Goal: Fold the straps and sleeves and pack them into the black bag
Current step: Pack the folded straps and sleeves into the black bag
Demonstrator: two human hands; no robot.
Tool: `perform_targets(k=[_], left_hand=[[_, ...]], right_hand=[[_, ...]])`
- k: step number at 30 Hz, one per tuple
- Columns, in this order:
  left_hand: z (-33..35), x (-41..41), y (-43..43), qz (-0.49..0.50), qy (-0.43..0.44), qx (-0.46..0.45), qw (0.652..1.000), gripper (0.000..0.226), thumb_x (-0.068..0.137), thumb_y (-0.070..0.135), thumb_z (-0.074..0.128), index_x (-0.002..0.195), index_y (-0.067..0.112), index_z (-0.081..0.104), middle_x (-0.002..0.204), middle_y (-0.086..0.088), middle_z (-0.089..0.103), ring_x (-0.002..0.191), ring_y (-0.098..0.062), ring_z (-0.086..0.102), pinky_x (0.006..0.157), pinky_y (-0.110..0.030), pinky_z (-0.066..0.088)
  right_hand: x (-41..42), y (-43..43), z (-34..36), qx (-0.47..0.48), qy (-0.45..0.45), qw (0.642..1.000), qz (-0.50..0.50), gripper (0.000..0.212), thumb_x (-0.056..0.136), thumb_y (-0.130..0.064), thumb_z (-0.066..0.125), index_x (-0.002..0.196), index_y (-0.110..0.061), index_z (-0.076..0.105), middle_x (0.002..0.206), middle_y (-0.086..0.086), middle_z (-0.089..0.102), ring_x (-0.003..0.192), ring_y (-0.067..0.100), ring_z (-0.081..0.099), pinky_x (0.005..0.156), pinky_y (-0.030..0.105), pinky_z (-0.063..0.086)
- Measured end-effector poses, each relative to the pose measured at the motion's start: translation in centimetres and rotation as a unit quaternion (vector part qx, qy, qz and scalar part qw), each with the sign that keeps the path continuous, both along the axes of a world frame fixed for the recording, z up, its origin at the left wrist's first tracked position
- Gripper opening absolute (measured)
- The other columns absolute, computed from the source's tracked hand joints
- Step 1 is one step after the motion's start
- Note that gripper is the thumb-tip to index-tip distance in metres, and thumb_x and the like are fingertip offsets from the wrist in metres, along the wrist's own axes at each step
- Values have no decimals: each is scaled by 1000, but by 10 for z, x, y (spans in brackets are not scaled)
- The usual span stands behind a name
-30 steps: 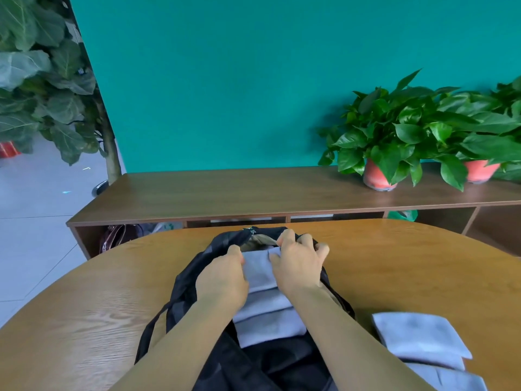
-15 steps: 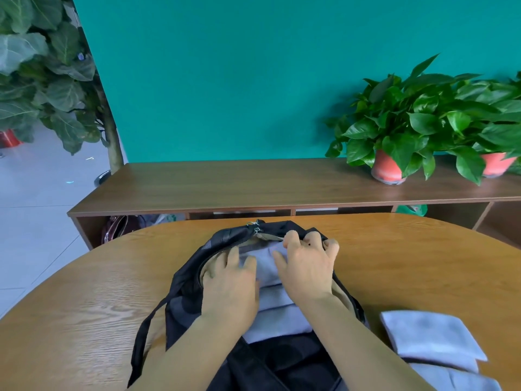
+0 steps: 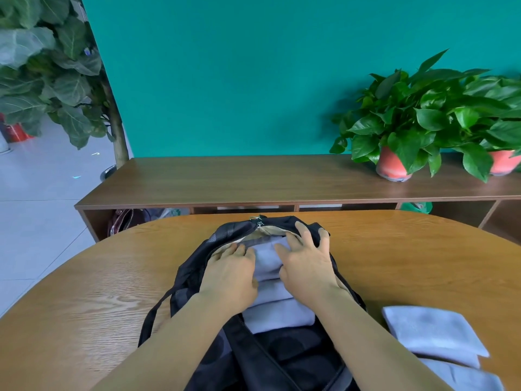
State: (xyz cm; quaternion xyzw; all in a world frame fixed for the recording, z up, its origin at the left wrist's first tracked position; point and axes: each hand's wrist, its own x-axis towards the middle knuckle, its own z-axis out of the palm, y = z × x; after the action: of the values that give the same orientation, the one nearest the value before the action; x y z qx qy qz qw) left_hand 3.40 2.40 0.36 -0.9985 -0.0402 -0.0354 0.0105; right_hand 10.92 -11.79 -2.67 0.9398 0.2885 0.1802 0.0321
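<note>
The black bag (image 3: pixel 194 266) lies open on the round wooden table (image 3: pixel 84 300), its tan lining showing at the far rim. Folded grey cloth (image 3: pixel 279 311) sits stacked in the opening. My left hand (image 3: pixel 228 275) lies flat on the left part of the stack, fingers reaching into the bag's mouth. My right hand (image 3: pixel 307 263) presses on the right part, fingers spread and straight, tips at the far rim of the bag. A black strap (image 3: pixel 152 314) trails from the bag toward the near left.
More folded grey pieces (image 3: pixel 434 334) lie on the table at the near right. Behind the table stands a low brown shelf (image 3: pixel 253 182) with two potted plants (image 3: pixel 394 165) at its right end. A large leafy plant (image 3: pixel 42 66) stands at far left.
Both hands have slid forward over the grey stack, pushing it deeper into the bag. The right hand's fingers have spread out toward the far rim.
</note>
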Motion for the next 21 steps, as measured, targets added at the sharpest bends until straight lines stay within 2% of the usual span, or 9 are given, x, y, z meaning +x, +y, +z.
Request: perform_targets(k=[4, 7, 10, 12, 14, 16, 17, 19, 21], left_hand=[[-3, 1, 0, 8, -8, -8, 1000, 46, 96, 16, 42, 142, 15, 38, 142, 0, 45, 142, -19, 28, 118, -31, 21], [1, 1, 0, 16, -49, -8, 999, 44, 94, 8, 42, 138, 15, 41, 143, 0, 45, 139, -17, 33, 114, -27, 23], [6, 4, -1, 24, -68, 12, 997, 55, 93, 6, 44, 146, 10, 29, 154, -4, 32, 147, -20, 17, 119, -31, 15], [5, 6, -1, 29, -50, 27, 998, 60, 94, 5, 43, 150, 8, 20, 157, -6, 26, 150, -21, 6, 121, -35, 9], [-1, 6, -1, 29, -10, 41, 999, 63, 93, 7, 43, 150, 6, 17, 157, -6, 26, 150, -21, -1, 120, -40, 8], [-9, 5, 0, 23, 32, 53, 998, 65, 95, 15, 38, 152, 5, 9, 160, -7, 19, 150, -22, -6, 120, -43, 1], [-12, 5, 2, 20, 46, 53, 997, 64, 98, 21, 33, 153, 5, 4, 162, -7, 12, 150, -21, -7, 120, -42, -3], [-16, 5, 7, 14, 68, 48, 996, 63, 101, 32, 21, 154, 8, -4, 163, -7, 0, 149, -20, -9, 119, -40, -9], [-15, 4, 11, 8, 96, 49, 994, 63, 102, 36, 16, 154, 10, -9, 163, -6, -7, 149, -18, -12, 119, -39, -11]], right_hand=[[1, -1, 1, 9, -19, 1000, 16, 37, 41, -12, 87, 73, -16, 70, 96, 6, 71, 119, 36, 57, 97, 61, 22], [1, 2, 4, 48, -59, 997, 31, 42, 38, 1, 81, 75, -12, 68, 80, 1, 68, 114, 34, 60, 97, 62, 23], [2, 7, 10, 88, -86, 992, 20, 52, 39, 8, 73, 88, -9, 69, 76, -1, 68, 118, 33, 59, 98, 62, 19], [5, 7, 7, 88, -70, 994, 7, 59, 42, 7, 73, 99, -7, 69, 76, -1, 68, 123, 34, 55, 99, 63, 17], [4, 6, 6, 30, -3, 1000, 1, 66, 54, 1, 76, 119, -7, 63, 95, 2, 71, 137, 35, 40, 103, 65, 11], [3, 4, 3, -34, 42, 999, 3, 67, 81, -7, 60, 144, -10, 38, 133, 2, 58, 149, 32, 5, 107, 65, -6], [2, 2, 3, -49, 63, 997, 3, 65, 88, -9, 50, 150, -11, 27, 143, 1, 48, 149, 31, -7, 108, 65, -11], [-1, 0, 6, -72, 83, 994, 0, 64, 93, -12, 42, 152, -12, 18, 148, 1, 42, 147, 31, -16, 108, 66, -11], [-2, -1, 6, -101, 88, 991, -1, 63, 92, -13, 40, 151, -10, 19, 147, 2, 42, 146, 34, -18, 107, 69, -10]])
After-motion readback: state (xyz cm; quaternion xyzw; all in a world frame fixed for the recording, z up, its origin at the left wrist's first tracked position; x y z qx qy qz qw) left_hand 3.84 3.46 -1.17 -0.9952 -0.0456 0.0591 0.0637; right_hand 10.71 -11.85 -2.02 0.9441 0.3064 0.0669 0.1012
